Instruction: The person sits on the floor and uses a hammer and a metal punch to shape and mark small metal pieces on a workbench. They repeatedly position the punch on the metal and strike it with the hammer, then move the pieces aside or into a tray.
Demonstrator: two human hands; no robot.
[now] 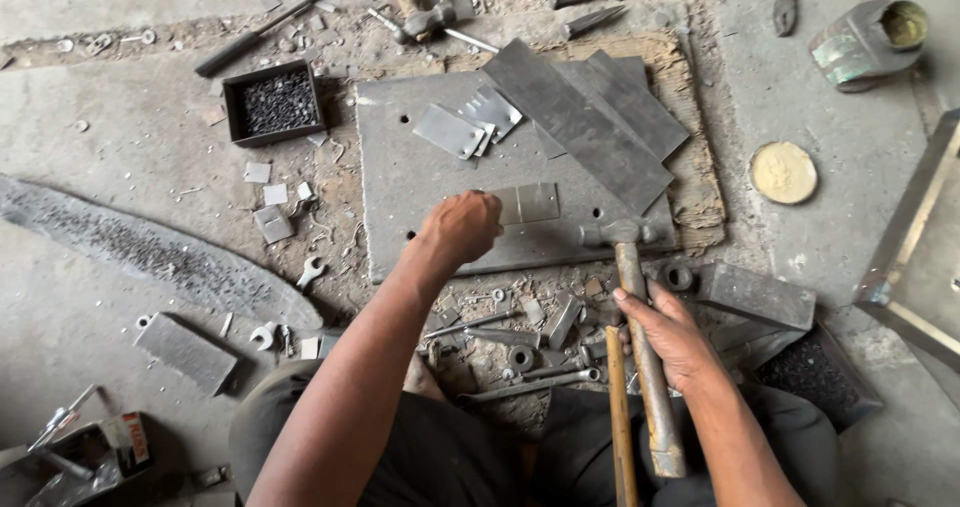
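On the steel plate [400,182], my left hand [462,227] pinches a small metal piece [528,203]; my right hand [672,332] grips the hammer [640,337].

On the steel plate [400,182], you have bare room along its left side, clear of parts. Long grey strips [590,117] crowd its upper right corner, and small cut metal pieces [465,127] lie near the top middle. Below the plate, bolts and spanners [520,352] litter the floor thickly. Left of the plate, a black tray of small dark bits [275,102] sits beside open concrete floor [130,147].
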